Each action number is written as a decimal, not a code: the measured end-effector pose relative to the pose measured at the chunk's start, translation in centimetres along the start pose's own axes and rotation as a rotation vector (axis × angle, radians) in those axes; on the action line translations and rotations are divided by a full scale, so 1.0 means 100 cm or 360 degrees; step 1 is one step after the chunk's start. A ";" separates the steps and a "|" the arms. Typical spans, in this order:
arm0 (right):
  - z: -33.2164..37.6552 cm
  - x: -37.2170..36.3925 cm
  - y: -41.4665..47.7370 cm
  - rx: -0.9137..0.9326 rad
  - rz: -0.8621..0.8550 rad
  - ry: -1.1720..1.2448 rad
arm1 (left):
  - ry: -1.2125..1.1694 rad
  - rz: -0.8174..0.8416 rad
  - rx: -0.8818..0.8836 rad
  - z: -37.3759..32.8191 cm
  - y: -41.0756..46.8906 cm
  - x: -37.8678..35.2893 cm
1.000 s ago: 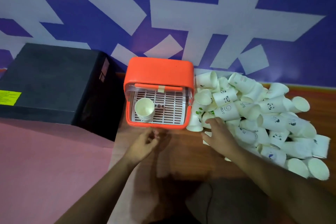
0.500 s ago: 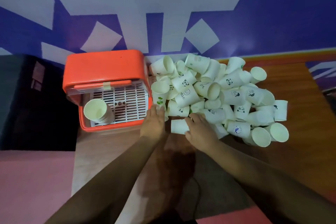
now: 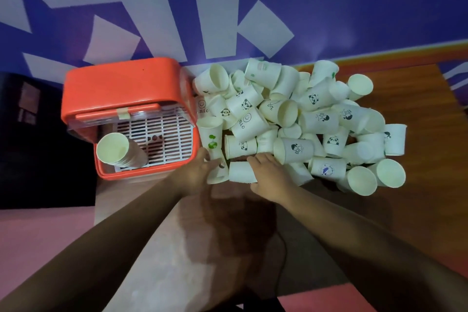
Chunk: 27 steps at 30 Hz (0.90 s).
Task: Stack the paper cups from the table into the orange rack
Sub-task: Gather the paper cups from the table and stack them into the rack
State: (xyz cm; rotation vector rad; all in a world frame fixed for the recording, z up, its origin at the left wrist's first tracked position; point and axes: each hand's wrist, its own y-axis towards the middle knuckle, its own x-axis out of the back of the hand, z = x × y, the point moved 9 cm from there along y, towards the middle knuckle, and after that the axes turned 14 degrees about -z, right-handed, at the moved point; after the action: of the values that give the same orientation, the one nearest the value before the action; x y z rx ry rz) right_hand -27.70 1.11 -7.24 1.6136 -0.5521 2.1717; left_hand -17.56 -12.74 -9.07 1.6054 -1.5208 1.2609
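Head view: The orange rack (image 3: 121,83) sat in the upper left of the frame, against the blue-and-white wall (image 3: 379,7). Its open front faced the lower edge of the picture. Inside, a white slatted tray (image 3: 167,134) showed, and a nested stack of cups (image 3: 114,147) stood at the tray's left front corner, mouth up.

Just right of the rack, a loose pile of paper cups (image 3: 316,119) covered the wooden counter (image 3: 417,159) from the centre to the right of the frame. Most lay on their sides, and many carried panda or "HELLO" prints. At the pile's left edge, touching the rack's side, a green-print cup (image 3: 211,138) stood upright.

Both forearms reached up from the lower edge to the near side of the pile. The left hand (image 3: 196,175) lay in the centre, its thumb by the base of the green-print cup and its fingertips against a small cup (image 3: 219,173) just below. Whether it truly gripped that cup could not be told.

The right hand (image 3: 272,176) sat just beside it. Its fingers curled over the top of a plain cup (image 3: 241,172) that lay on its side, and its thumb was tucked under the near edge, so the hand held that cup.

A black box (image 3: 30,134) filled the left edge beside the rack.
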 end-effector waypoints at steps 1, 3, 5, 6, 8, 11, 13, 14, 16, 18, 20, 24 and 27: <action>-0.001 0.002 -0.001 0.0012 -0.0004 0.0025 | 0.0057 0.0012 -0.0007 0.001 -0.002 0.000; -0.002 0.004 -0.002 0.0029 -0.0002 0.0058 | 0.0144 -0.0040 -0.0022 -0.002 -0.006 0.006; -0.002 0.006 -0.004 0.0028 -0.0004 0.0082 | 0.0210 -0.0197 -0.0094 -0.011 -0.007 0.017; -0.002 0.007 -0.004 0.0027 -0.0010 0.0092 | 0.0244 -0.0292 -0.0158 -0.016 -0.008 0.020; -0.002 0.007 -0.006 0.0033 -0.0011 0.0102 | 0.0305 -0.0372 -0.0230 -0.021 -0.012 0.017; -0.003 0.006 -0.008 0.0043 -0.0009 0.0116 | 0.0244 -0.0304 -0.0265 -0.022 -0.020 0.005; -0.002 0.009 -0.008 0.0043 -0.0039 0.0148 | 0.0264 -0.0268 -0.0291 -0.022 -0.026 0.001; -0.002 0.011 -0.009 0.0033 -0.0054 0.0175 | 0.0279 -0.0286 -0.0298 -0.021 -0.029 0.001; 0.000 0.018 -0.008 -0.0012 -0.0073 0.0267 | 0.0195 -0.0332 -0.0238 -0.017 -0.037 0.005; 0.002 0.029 -0.008 -0.0084 -0.0083 0.0413 | -0.0030 -0.0392 -0.0101 -0.013 -0.047 0.014; 0.006 0.040 -0.006 -0.0168 -0.0081 0.0554 | -0.0312 -0.0491 0.0126 -0.005 -0.060 0.025; 0.021 0.060 -0.002 -0.0336 -0.0109 0.0742 | -0.0992 -0.0678 0.0654 0.015 -0.096 0.044; 0.043 0.074 0.005 -0.0382 -0.0170 0.0816 | -0.1465 -0.0962 0.0870 0.030 -0.127 0.069</action>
State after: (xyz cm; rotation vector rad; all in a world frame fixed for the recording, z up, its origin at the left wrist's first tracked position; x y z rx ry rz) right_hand -26.48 -1.11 1.01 0.8924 -0.5248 2.2192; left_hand -5.25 -16.02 -1.61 2.9864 -0.9620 0.6067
